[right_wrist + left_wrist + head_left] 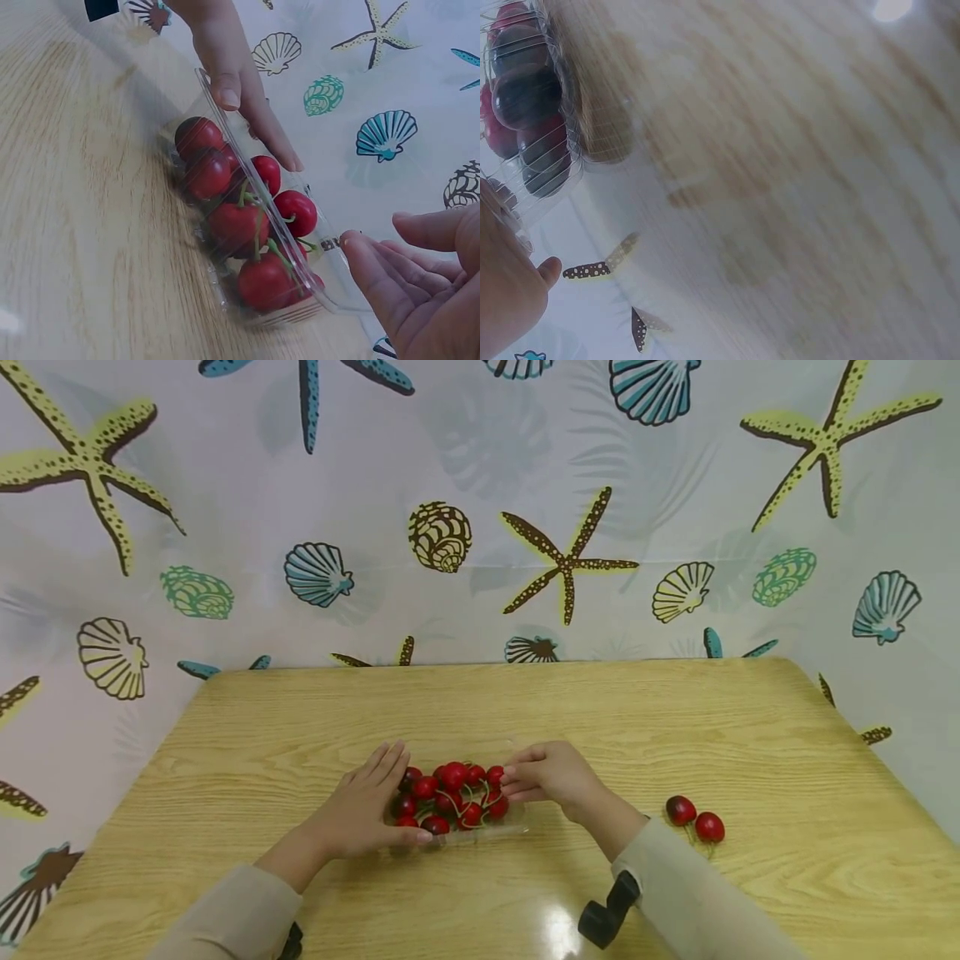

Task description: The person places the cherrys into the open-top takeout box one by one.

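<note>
A clear plastic box [491, 833] full of red artificial cherries [453, 775] with green stems stands on the table. My left hand [367, 814] holds the box's left end, its thumb along the near rim and its fingers reaching toward the far side. In the right wrist view, the left thumb [226, 91] lies at the rim. At the box's right end is my right hand [551, 777], fingertips overlapping the cherries in the head view. The right wrist view shows the right hand's [420, 277] thumb apart from the fingers, with nothing between them.
Two more cherries [695, 820] lie on the wooden table [787, 760] to the right, beside the right sleeve. A cloth [480, 460] printed with shells and starfish hangs behind the table. A black wrist mount [609, 910] sticks out from the right forearm.
</note>
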`<action>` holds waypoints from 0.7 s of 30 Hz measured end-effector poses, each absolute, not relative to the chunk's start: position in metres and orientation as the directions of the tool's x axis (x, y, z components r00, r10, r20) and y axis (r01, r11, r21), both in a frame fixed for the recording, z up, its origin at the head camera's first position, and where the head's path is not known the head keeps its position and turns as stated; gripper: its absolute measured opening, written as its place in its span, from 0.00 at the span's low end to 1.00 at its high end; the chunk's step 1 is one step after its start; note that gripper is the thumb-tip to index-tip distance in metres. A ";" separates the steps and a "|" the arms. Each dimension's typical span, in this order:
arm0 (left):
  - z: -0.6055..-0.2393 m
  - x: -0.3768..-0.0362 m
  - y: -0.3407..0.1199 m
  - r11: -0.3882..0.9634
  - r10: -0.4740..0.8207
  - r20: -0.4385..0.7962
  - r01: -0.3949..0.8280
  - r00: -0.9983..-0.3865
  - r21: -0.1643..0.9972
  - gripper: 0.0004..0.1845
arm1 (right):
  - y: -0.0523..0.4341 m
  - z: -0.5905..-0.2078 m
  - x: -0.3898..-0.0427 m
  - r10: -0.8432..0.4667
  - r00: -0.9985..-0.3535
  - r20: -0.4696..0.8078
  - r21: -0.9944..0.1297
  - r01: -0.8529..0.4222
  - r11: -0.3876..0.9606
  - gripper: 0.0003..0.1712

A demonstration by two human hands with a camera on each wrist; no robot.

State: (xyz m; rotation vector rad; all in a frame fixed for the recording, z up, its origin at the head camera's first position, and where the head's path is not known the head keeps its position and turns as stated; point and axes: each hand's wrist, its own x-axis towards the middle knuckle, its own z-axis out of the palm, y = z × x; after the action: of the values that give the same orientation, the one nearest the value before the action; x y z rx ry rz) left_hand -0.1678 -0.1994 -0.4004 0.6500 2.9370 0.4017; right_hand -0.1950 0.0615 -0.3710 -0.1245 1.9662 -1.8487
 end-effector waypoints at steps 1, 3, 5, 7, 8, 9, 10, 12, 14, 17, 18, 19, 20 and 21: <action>-0.401 -0.168 -0.200 0.873 0.429 -0.042 0.402 -0.902 0.277 0.57 | 0.064 -0.372 -0.195 -0.357 -0.901 -0.245 -0.969 0.224 0.101 0.14; -0.401 -0.168 -0.200 0.872 0.427 -0.035 0.402 -0.903 0.278 0.57 | 0.068 -0.372 -0.194 -0.358 -0.902 -0.240 -0.971 0.220 0.096 0.15; -0.402 -0.169 -0.200 0.876 0.424 -0.040 0.398 -0.905 0.271 0.57 | 0.072 -0.372 -0.192 -0.361 -0.903 -0.233 -0.972 0.217 0.086 0.15; -0.402 -0.169 -0.200 0.877 0.421 -0.040 0.395 -0.906 0.274 0.57 | 0.077 -0.373 -0.191 -0.368 -0.902 -0.224 -0.974 0.214 0.069 0.15; -0.402 -0.169 -0.200 0.879 0.417 -0.045 0.390 -0.908 0.275 0.57 | 0.079 -0.374 -0.190 -0.371 -0.902 -0.219 -0.975 0.213 0.059 0.15; -0.403 -0.169 -0.200 0.879 0.417 -0.047 0.389 -0.908 0.275 0.57 | 0.082 -0.374 -0.189 -0.373 -0.902 -0.216 -0.976 0.212 0.051 0.16; -0.403 -0.169 -0.200 0.880 0.417 -0.049 0.389 -0.908 0.274 0.58 | 0.084 -0.374 -0.188 -0.374 -0.903 -0.210 -0.977 0.210 0.042 0.16; -0.402 -0.169 -0.199 0.877 0.419 -0.046 0.391 -0.907 0.280 0.58 | 0.088 -0.373 -0.186 -0.374 -0.904 -0.206 -0.977 0.212 0.026 0.17; -0.402 -0.169 -0.199 0.878 0.420 -0.050 0.391 -0.906 0.277 0.58 | 0.093 -0.373 -0.184 -0.368 -0.907 -0.207 -0.976 0.217 0.016 0.17; -0.402 -0.168 -0.199 0.879 0.420 -0.053 0.391 -0.906 0.272 0.58 | 0.099 -0.372 -0.182 -0.354 -0.910 -0.215 -0.973 0.230 -0.001 0.16; -0.402 -0.169 -0.199 0.879 0.419 -0.053 0.391 -0.906 0.272 0.58 | 0.101 -0.372 -0.182 -0.350 -0.911 -0.217 -0.972 0.234 -0.008 0.16; -0.402 -0.168 -0.199 0.879 0.419 -0.053 0.391 -0.906 0.273 0.58 | 0.103 -0.372 -0.181 -0.348 -0.912 -0.219 -0.971 0.239 -0.016 0.16; -0.402 -0.169 -0.199 0.879 0.419 -0.054 0.391 -0.906 0.272 0.58 | 0.105 -0.372 -0.181 -0.343 -0.913 -0.221 -0.970 0.244 -0.024 0.16; -0.401 -0.169 -0.199 0.879 0.420 -0.053 0.391 -0.906 0.271 0.58 | 0.107 -0.372 -0.181 -0.342 -0.913 -0.221 -0.969 0.246 -0.029 0.16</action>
State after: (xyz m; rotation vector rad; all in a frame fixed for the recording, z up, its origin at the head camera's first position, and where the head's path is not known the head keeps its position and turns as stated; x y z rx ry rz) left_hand -0.1688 -0.1994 -0.4015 0.6360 2.9381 0.3887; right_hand -0.1806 0.1070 -0.3719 -0.1014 1.8562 -1.9970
